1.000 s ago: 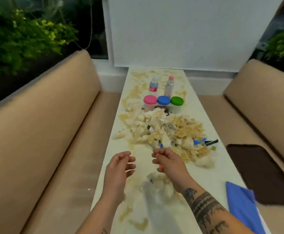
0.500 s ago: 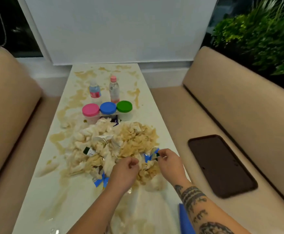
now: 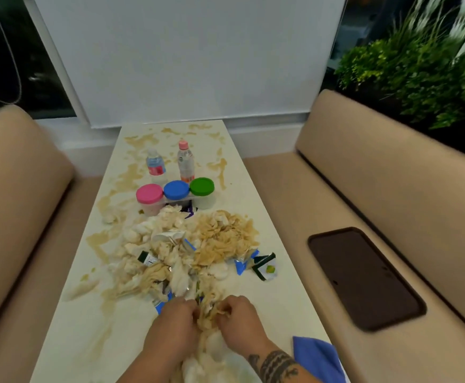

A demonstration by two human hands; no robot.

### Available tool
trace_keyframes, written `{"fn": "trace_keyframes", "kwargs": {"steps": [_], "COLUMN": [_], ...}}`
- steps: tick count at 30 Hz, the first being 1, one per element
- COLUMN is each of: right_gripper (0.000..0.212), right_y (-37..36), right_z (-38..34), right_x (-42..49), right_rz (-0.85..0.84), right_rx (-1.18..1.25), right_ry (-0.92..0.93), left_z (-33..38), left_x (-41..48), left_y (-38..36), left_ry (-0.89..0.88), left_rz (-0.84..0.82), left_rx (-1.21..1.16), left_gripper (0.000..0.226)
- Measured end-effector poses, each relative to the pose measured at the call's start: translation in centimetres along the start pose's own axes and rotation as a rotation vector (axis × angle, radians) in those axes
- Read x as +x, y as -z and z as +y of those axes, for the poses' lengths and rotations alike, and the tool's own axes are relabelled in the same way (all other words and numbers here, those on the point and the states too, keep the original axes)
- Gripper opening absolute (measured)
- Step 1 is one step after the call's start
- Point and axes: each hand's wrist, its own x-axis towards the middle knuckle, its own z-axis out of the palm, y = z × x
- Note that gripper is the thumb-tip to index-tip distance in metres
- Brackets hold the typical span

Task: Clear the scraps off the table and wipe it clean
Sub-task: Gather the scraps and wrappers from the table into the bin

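Scraps [image 3: 209, 313] bunched between both hands' curled fingers [image 3: 187, 308].

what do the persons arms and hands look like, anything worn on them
Both forearms are bare, with no sleeves in view. The right forearm carries dark tattoo bands and leaf-like marks. The left hand and right hand show no gloves or rings.

Long white table [image 3: 267, 233], smeared w/ tan stains, carries a big scrap pile [image 3: 187, 252] mid-table, three lidded jars [image 3: 175, 192] & two bottles [image 3: 170, 163] behind it, torn wrappers [image 3: 256, 264] at right, blue cloth [image 3: 318, 357] at near right edge.
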Motion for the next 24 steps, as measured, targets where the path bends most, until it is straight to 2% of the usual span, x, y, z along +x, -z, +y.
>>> {"fn": "trace_keyframes", "kwargs": {"steps": [4,8,11,17,21,24], "right_gripper": [0.009,0.017,0.012,0.012,0.004,0.014], "right_y": [0.4,1.0,1.8,3.6,3.4,2.8], "right_z": [-0.8,-1.4,-2.5,-5.4,-6.2,-6.2], "right_x": [-2.1,-4.0,-5.0,-7.0,-7.4,-7.6], "right_rz": [0.084,0.167,0.212,0.237,0.138,0.048], "right_rx": [0.084,0.083,0.126,0.441,0.69,0.867], "right_ry": [0.024,0.098,0.166,0.144,0.088,-0.046], "left_z": [-1.9,-2.9,-3.4,-5.0,-6.3,-6.6], "left_x": [-2.4,-4.6,-5.9,-8.0,-8.5,-9.2], "left_y": [0.5,0.2,0.0,0.0,-0.2,-0.5], "left_ry": [0.031,0.038,0.065,0.095,0.109,0.104], "left_rz": [0.029,0.072,0.098,0.134,0.167,0.182], "left_rx": [-0.008,-0.019,-0.036,-0.064,-0.161,-0.204], "left_gripper": [0.031,0.026,0.025,0.026,0.031,0.034]}}
